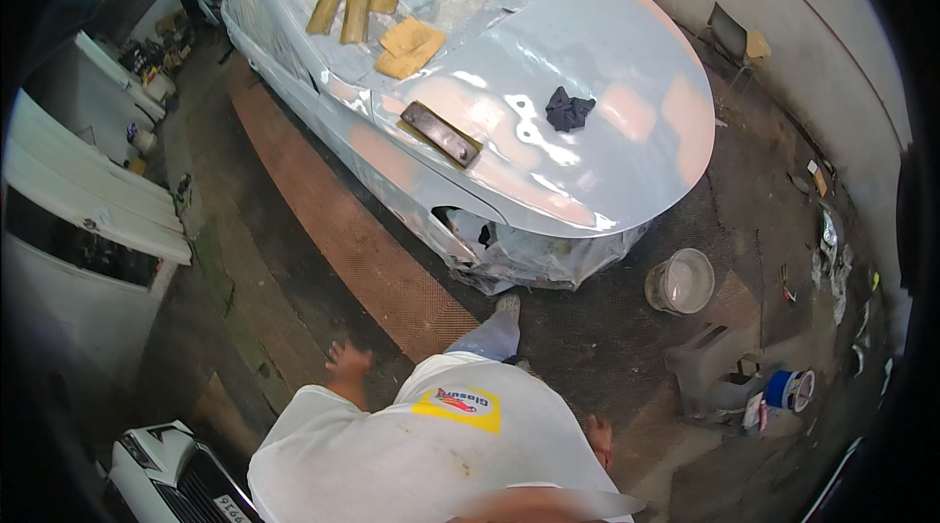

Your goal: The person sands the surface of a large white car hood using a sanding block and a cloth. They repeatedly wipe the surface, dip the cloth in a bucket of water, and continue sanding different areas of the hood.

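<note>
My left hand (348, 359) is open, fingers spread, hanging beside my white shirt over the floor. My right hand (598, 433) hangs at my other side, partly hidden by the shirt, fingers loosely apart and holding nothing visible. In front of me is a grey car body (470, 200) with pinkish patches and masking film. On its hood lie a long sanding block (441, 133) on an olive pad and a crumpled dark cloth (570, 109). Newspaper-covered glass farther up carries several olive pads (355, 14) and tan sheets (409, 45).
A bucket (680, 280) stands near the front bumper. A grey step stool (710, 371) and blue can (789, 389) are at right, near a wall (822, 23) and chair (729, 38). White panels (88, 190) stand left; a white car (166, 474) is at lower left.
</note>
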Available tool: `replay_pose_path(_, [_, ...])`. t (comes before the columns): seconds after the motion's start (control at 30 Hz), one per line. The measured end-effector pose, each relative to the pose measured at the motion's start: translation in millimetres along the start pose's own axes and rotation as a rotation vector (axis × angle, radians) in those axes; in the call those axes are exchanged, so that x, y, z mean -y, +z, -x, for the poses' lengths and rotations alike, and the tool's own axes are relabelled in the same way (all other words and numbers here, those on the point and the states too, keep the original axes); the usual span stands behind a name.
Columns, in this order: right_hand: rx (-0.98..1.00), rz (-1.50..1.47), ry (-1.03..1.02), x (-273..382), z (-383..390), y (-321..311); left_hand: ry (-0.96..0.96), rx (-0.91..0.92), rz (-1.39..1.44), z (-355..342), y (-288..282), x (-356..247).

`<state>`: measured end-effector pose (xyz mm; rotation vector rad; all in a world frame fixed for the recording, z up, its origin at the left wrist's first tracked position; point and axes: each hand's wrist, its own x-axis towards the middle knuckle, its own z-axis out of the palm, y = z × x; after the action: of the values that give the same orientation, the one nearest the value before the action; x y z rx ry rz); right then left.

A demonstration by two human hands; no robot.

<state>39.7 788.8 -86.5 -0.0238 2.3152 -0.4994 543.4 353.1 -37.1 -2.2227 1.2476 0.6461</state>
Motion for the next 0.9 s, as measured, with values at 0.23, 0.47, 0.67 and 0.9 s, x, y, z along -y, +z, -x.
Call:
replay_pose_path(0.23, [0.079, -0.068, 0.312, -123, 45, 77, -0.034, -0.056, 0.025, -52, -59, 25])
replay_pose_path(0.47, [-0.018, -0.091, 0.359, -53, 65, 120, 0.457, -0.453, 0.425, -164, -227, -150])
replay_pose_path(0.67, [-0.174, -0.343, 0.173, 121, 69, 166, 0.982, -0.786, 0.692, -240, -435, -285])
replay_pose_path(0.9, [-0.225, -0.014, -0.111, 269, 106, 198, 1.194, -0.741, 0.883, -271, -579, -391])
